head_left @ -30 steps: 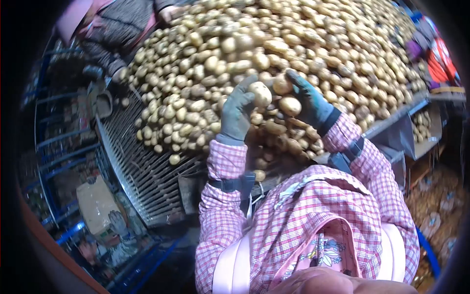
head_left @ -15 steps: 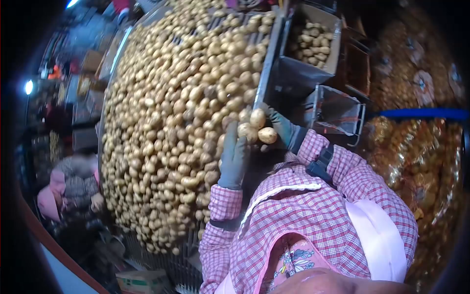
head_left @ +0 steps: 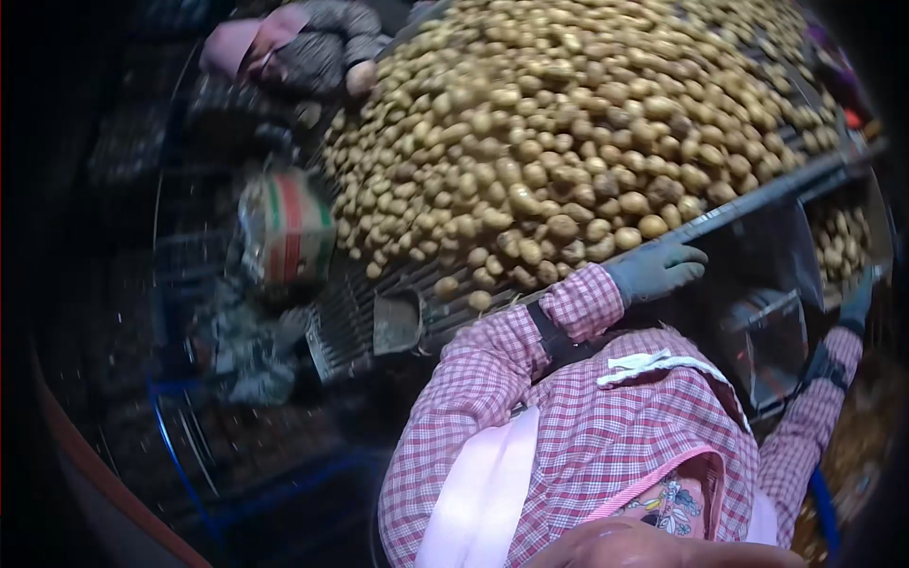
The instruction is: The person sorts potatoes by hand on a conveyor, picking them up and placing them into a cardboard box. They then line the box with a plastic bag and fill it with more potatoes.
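Observation:
A broad heap of potatoes (head_left: 559,180) covers the slatted sorting table. My left hand (head_left: 658,273), in a grey-green glove, lies along the table's near metal edge (head_left: 724,220) with its fingers stretched to the right and no potato in it. Far to the right, my gloved right hand (head_left: 858,298) reaches to the near rim of a box (head_left: 803,248) that holds potatoes. Its fingers, slightly smeared, point away from me along the rim, and no potato shows in them.
An open-topped metal-framed bin (head_left: 776,350) stands between my body and the potato box. A grey scoop-like piece (head_left: 398,322) rests on the slats (head_left: 336,331). Left of the table are a striped carton (head_left: 289,227) and a person in a pink hat (head_left: 232,47).
The view has turned left. Both hands held several potatoes together at the table edge; now they are apart, the right one out at the box and neither showing a potato.

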Demonstrator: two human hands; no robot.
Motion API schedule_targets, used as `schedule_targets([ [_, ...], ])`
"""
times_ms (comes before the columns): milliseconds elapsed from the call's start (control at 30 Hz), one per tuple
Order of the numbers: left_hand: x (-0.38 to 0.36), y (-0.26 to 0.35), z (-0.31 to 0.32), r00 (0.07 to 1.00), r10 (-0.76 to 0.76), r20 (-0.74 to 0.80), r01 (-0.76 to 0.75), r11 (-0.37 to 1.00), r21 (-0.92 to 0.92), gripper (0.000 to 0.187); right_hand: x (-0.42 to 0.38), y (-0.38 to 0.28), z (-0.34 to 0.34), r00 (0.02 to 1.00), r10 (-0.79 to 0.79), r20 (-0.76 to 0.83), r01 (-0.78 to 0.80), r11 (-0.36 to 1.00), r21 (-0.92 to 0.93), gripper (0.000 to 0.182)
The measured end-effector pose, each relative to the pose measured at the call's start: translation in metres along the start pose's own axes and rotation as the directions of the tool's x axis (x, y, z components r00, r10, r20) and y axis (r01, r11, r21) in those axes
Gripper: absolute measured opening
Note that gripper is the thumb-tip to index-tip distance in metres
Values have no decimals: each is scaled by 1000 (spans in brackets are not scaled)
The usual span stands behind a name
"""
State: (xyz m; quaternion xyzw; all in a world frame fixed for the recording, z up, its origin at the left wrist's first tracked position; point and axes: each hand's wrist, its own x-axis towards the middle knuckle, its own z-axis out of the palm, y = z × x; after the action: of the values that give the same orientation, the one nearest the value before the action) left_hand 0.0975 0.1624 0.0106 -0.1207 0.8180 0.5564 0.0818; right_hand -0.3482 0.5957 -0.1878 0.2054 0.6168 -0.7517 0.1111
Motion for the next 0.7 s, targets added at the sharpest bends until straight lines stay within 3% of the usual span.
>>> schedule_targets([
  [33, -7, 0, -9, 999, -31, -26, 29, 998, -51, 40, -2, 3, 19, 992, -129, -7, 127, 985, -112, 52],
  [67, -15, -3, -26, 989, -71, -128, 61, 995, -83, 38, -23, -1, 48, 994, -91, 58, 97, 989, -112, 49],
  [133, -26, -34, -87, 938, -211, -274, 161, 968, -191, 36, -80, 7, 129, 907, 57, 418, -16, 995, -102, 47],
  [167, -40, -66, -111, 886, -176, -428, 78, 969, -235, 32, -105, 17, 167, 873, 117, 474, -66, 990, -123, 45],
  [200, -55, -93, -140, 808, -151, -569, -6, 964, -265, 29, -132, 25, 211, 833, 180, 523, -118, 982, -150, 45],
  [233, -72, -96, -174, 665, -233, -709, 150, 972, -179, 26, -181, 24, 258, 804, 212, 555, -103, 970, -221, 43],
  [267, -85, -104, -208, 529, -302, -793, 180, 953, -243, 28, -235, 22, 304, 775, 243, 584, -82, 954, -288, 43],
  [300, -99, -159, -244, 483, -301, -822, 84, 951, -298, 31, -275, 23, 339, 741, 256, 621, -24, 934, -357, 42],
  [333, -112, -184, -278, 434, -138, -890, 187, 980, -61, 32, -305, 25, 368, 709, 270, 651, 41, 906, -421, 42],
  [400, -126, -226, -339, 409, -145, -901, 206, 977, -64, 32, -343, 50, 410, 544, 315, 778, -1, 927, -375, 41],
  [433, -124, -218, -357, 357, -171, -918, 284, 956, -67, 33, -369, 52, 429, 498, 345, 796, 5, 916, -400, 40],
  [467, -121, -241, -379, 340, -176, -924, 238, 966, -97, 33, -393, 56, 447, 453, 375, 809, 12, 905, -426, 39],
  [533, -106, -257, -420, 410, -329, -851, 253, 937, -241, 33, -425, 75, 473, 403, 397, 825, 7, 900, -436, 35],
  [567, -96, -268, -430, 423, -144, -894, 267, 963, -29, 32, -435, 80, 482, 347, 424, 837, -5, 893, -450, 33],
  [633, -76, -288, -448, 404, 243, -882, 335, 858, 390, 32, -459, 84, 497, 280, 436, 855, 40, 885, -464, 36],
  [700, -66, -287, -446, 398, 229, -889, 369, 847, 383, 32, -469, 95, 508, 201, 461, 864, -18, 884, -468, 40],
])
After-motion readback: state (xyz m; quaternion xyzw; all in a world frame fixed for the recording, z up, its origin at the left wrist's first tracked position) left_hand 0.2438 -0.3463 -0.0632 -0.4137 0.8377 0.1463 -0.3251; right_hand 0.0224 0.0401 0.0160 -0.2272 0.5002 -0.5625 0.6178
